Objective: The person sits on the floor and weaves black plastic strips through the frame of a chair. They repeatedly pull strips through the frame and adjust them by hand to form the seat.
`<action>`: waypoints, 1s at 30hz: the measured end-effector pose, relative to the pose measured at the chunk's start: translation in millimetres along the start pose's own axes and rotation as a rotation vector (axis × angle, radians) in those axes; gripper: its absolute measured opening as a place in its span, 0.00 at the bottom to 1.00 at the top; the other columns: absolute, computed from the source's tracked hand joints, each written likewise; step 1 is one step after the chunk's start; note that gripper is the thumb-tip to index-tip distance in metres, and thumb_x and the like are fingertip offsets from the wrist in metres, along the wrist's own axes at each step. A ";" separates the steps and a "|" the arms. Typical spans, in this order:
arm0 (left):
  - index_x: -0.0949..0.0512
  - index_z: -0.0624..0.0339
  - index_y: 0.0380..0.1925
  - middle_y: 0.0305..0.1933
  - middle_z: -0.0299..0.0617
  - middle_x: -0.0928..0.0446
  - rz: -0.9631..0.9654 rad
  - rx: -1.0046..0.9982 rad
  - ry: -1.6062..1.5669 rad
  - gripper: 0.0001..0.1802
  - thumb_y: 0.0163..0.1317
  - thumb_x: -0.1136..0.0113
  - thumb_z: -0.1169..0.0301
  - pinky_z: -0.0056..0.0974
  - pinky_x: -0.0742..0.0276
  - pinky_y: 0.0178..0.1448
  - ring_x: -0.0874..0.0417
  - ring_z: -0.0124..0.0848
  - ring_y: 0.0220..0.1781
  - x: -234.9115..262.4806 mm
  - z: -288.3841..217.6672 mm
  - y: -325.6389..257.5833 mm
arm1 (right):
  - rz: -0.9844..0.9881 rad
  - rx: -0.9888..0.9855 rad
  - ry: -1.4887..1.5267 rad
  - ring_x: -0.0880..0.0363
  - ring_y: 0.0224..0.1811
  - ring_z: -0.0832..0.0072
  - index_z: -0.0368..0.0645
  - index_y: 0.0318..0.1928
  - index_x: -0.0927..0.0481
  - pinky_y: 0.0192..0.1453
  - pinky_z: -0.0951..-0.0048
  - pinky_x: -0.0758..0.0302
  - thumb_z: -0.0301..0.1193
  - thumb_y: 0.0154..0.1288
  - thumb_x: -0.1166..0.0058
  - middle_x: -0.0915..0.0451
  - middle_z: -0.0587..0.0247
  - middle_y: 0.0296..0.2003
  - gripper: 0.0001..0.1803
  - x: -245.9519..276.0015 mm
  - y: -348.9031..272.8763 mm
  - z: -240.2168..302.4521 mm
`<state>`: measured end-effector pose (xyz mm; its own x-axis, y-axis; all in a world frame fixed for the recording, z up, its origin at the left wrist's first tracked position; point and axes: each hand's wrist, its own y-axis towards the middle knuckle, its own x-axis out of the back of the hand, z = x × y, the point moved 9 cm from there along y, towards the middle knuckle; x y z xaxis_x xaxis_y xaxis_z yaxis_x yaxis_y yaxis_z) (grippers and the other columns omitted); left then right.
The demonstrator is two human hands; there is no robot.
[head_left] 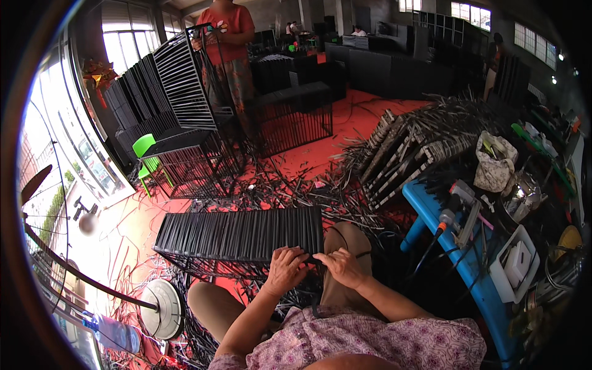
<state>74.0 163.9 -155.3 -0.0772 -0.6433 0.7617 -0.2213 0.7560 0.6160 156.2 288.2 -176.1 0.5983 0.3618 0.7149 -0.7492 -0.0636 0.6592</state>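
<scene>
Across my lap lies a long woven frame (240,233), its top covered in tight rows of flat black strips. At its near right corner, my left hand (287,269) has its fingers curled together against the edge; what they hold is hidden. Close beside it, my right hand (343,267) pinches a thin black strip at the same corner. A loose length of black strip (357,253) loops over my right knee next to that hand.
A blue bench (414,196) on the right holds a power tool (453,203), a white tray (517,262) and a stuffed bag (495,161). Bundled strips (425,148) lie beyond. A person (231,37) stands by black frames at the back left. A round fan base (161,309) stands left.
</scene>
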 end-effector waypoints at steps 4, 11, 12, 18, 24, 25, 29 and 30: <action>0.19 0.54 0.50 0.54 0.39 0.20 -0.076 0.007 0.073 0.23 0.50 0.30 0.68 0.51 0.32 0.69 0.20 0.39 0.61 -6.7 0.7 -7.0 | 0.029 -0.029 0.022 0.17 0.30 0.69 0.50 0.61 0.20 0.43 0.65 0.25 0.21 0.65 0.43 0.18 0.67 0.27 0.24 -3.2 0.4 -0.4; 0.19 0.54 0.48 0.53 0.40 0.20 -0.120 0.080 0.107 0.22 0.51 0.30 0.67 0.52 0.33 0.70 0.20 0.39 0.61 -15.7 -2.4 -5.6 | 0.117 -0.074 0.026 0.14 0.33 0.67 0.46 0.65 0.25 0.43 0.63 0.24 0.23 0.64 0.39 0.15 0.64 0.30 0.28 -0.7 3.0 -5.9; 0.19 0.54 0.48 0.53 0.40 0.20 -0.124 0.094 0.117 0.22 0.51 0.29 0.67 0.52 0.34 0.70 0.20 0.39 0.61 -15.8 -1.9 -7.0 | 0.122 -0.080 0.033 0.14 0.33 0.66 0.45 0.66 0.25 0.43 0.63 0.23 0.24 0.64 0.38 0.14 0.63 0.30 0.28 -1.2 3.1 -5.3; 0.20 0.55 0.49 0.54 0.40 0.21 -0.166 0.032 0.123 0.22 0.54 0.27 0.64 0.52 0.33 0.71 0.21 0.39 0.63 -9.8 -7.8 -6.0 | 0.132 -0.155 -0.050 0.15 0.30 0.61 0.43 0.59 0.25 0.44 0.61 0.22 0.29 0.63 0.32 0.15 0.60 0.29 0.25 -4.8 0.5 -8.4; 0.20 0.56 0.49 0.54 0.42 0.21 -0.066 -0.081 0.072 0.21 0.56 0.27 0.65 0.50 0.28 0.68 0.20 0.41 0.62 -14.9 -6.7 -2.8 | 0.077 -0.259 -0.049 0.15 0.30 0.59 0.45 0.47 0.26 0.43 0.58 0.23 0.33 0.64 0.31 0.16 0.59 0.27 0.18 -6.0 -5.6 -14.9; 0.20 0.57 0.49 0.54 0.42 0.21 -0.068 -0.084 0.070 0.21 0.56 0.28 0.65 0.50 0.28 0.68 0.20 0.41 0.62 -16.3 -6.6 -1.5 | 0.118 -0.294 -0.062 0.15 0.31 0.59 0.45 0.46 0.26 0.43 0.58 0.23 0.34 0.64 0.31 0.16 0.59 0.27 0.17 -9.0 -7.0 -18.4; 0.20 0.57 0.49 0.53 0.42 0.21 -0.067 -0.078 0.085 0.21 0.56 0.28 0.67 0.50 0.27 0.68 0.20 0.42 0.61 -21.8 -7.8 -2.1 | 0.189 -0.332 -0.117 0.14 0.33 0.59 0.45 0.40 0.23 0.43 0.58 0.23 0.36 0.64 0.32 0.16 0.58 0.28 0.14 -8.4 -5.1 -15.7; 0.20 0.58 0.49 0.53 0.42 0.20 -0.067 -0.076 0.092 0.21 0.55 0.28 0.67 0.50 0.27 0.68 0.19 0.42 0.61 -22.7 -8.1 -1.8 | 0.180 -0.319 -0.137 0.14 0.34 0.60 0.44 0.38 0.22 0.43 0.58 0.23 0.37 0.64 0.32 0.16 0.58 0.28 0.13 -6.7 -4.5 -14.6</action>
<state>84.0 178.0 -172.1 0.0252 -0.6812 0.7317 -0.1487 0.7212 0.6765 151.4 299.6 -187.3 0.4655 0.2423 0.8512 -0.8834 0.1852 0.4304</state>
